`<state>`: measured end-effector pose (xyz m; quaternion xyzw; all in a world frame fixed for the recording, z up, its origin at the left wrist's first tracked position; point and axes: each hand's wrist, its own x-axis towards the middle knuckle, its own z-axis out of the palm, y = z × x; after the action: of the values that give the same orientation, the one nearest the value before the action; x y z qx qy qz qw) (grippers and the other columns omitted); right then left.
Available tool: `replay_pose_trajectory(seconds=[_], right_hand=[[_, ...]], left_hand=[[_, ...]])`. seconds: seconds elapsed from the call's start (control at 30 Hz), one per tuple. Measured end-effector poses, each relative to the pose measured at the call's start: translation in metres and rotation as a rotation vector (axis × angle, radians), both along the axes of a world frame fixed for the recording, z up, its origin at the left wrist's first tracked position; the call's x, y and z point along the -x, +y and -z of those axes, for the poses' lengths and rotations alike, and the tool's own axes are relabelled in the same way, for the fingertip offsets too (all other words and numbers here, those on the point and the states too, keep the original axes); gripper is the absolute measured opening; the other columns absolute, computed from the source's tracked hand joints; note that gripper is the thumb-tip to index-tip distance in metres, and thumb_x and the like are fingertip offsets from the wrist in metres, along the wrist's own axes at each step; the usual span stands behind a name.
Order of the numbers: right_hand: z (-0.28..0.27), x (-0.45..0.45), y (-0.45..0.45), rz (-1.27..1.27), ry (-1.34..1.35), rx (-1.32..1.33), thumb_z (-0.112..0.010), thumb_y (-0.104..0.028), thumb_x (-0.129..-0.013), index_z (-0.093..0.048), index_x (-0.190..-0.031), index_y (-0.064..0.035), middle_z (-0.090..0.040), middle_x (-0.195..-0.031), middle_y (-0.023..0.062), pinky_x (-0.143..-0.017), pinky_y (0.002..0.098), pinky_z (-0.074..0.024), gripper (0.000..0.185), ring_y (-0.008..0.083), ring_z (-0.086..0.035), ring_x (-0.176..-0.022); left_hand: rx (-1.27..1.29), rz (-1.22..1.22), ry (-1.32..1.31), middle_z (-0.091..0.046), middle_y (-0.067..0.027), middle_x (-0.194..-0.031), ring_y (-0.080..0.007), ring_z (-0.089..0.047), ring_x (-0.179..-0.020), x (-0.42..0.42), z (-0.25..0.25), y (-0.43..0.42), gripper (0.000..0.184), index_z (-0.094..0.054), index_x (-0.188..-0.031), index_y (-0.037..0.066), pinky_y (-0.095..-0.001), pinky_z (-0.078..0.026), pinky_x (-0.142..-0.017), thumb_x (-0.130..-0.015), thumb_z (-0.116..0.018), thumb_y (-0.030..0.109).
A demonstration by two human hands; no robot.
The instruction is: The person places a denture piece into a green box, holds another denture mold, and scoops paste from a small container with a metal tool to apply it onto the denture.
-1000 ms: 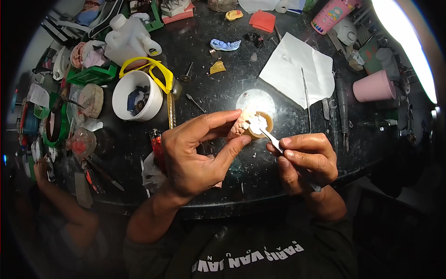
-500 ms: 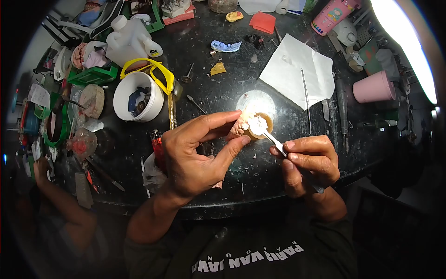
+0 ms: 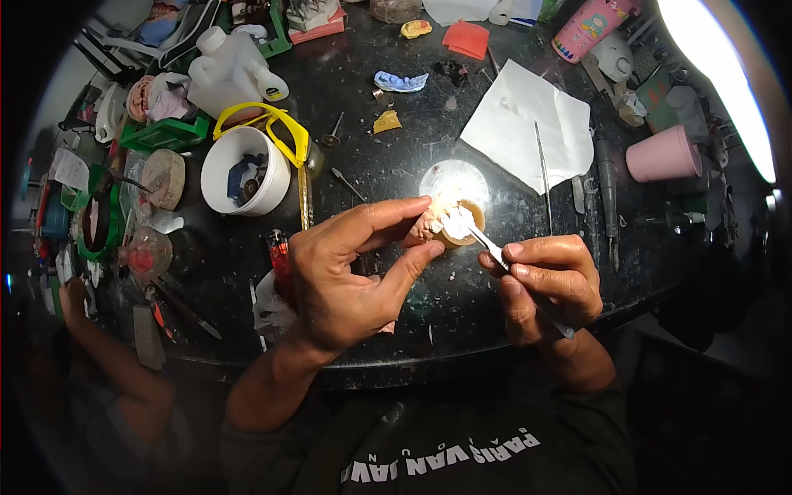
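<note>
The person's left hand (image 3: 351, 276) is clamped on a pinkish cast (image 3: 421, 233), gripped between thumb and forefinger above the black bench (image 3: 388, 173). The right hand (image 3: 553, 289) has thumb and fingers pinched together on the handle of a slim metal tool (image 3: 488, 245), which slants up and leftward to a white mass (image 3: 456, 223) at the cast's right side. The tool's tip overlaps the white mass; how deep it sits cannot be told. A tan round container (image 3: 477, 237) shows directly behind the white mass; strong glare leaves unclear whether that mass rests on the cast or in the container. Right of the hands' working point, a thin pointed instrument (image 3: 543, 169) lies partly over a white sheet (image 3: 511, 115), with a dark handpiece (image 3: 608, 181) near it. To the left stands a white tub (image 3: 270, 191) holding dark pieces (image 3: 243, 181), with yellow-framed glasses (image 3: 285, 130) against its rim. A red lighter (image 3: 279, 254) lies just beside the left hand. Another person's forearm (image 3: 111, 355) is noted at the far left.
</note>
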<state>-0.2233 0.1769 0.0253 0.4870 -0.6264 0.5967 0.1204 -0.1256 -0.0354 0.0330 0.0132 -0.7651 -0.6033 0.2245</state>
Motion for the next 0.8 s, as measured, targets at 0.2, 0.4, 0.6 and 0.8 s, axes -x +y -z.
replay_pose_trajectory(seconds=[0.2,0.4,0.6,0.8], right_hand=[[-0.0001,-0.0017,0.0020,0.016,0.001,-0.044,-0.080,0.010,-0.084,-0.072,-0.105,0.0026,-0.072,-0.104,0.0197,-0.075,0.0315,-0.0686,0.023,0.0238,-0.077,-0.089],[-0.0017,-0.0009,0.0007,0.010,0.019,-0.047,-0.081,0.009,-0.083,-0.073,-0.104,0.0014,-0.073,-0.103,0.0185,-0.073,0.0305,-0.0669,0.023,0.0233,-0.076,-0.089],[-0.0015,-0.0025,0.0030,0.027,0.015,-0.057,-0.082,0.006,-0.083,-0.074,-0.103,0.0007,-0.074,-0.104,0.0172,-0.072,0.0294,-0.0654,0.022,0.0228,-0.076,-0.087],[-0.0027,-0.0018,0.0026,0.018,0.024,-0.067,-0.082,0.006,-0.082,-0.075,-0.101,0.0007,-0.074,-0.103,0.0169,-0.072,0.0294,-0.0657,0.020,0.0227,-0.076,-0.087]], left_hand=[[0.021,-0.002,0.008,-0.078,-0.0172,-0.111,-0.0205,-0.078,-0.102,-0.0001,0.0027,-0.0011,0.042,-0.072,-0.122,-0.007,-0.0314,-0.064,-0.093,-0.083,-0.085,-0.011],[0.047,-0.004,0.004,-0.079,-0.0170,-0.110,-0.0203,-0.078,-0.102,-0.0001,0.0022,-0.0020,0.041,-0.072,-0.121,-0.006,-0.0316,-0.064,-0.093,-0.082,-0.085,-0.011],[0.050,-0.005,0.006,-0.079,-0.0169,-0.110,-0.0206,-0.079,-0.101,0.0004,0.0017,-0.0020,0.041,-0.073,-0.121,-0.006,-0.0316,-0.064,-0.092,-0.082,-0.085,-0.011],[0.069,-0.004,-0.001,-0.079,-0.0170,-0.109,-0.0204,-0.079,-0.101,0.0004,0.0023,-0.0029,0.042,-0.073,-0.121,-0.006,-0.0315,-0.064,-0.092,-0.081,-0.086,-0.011]])
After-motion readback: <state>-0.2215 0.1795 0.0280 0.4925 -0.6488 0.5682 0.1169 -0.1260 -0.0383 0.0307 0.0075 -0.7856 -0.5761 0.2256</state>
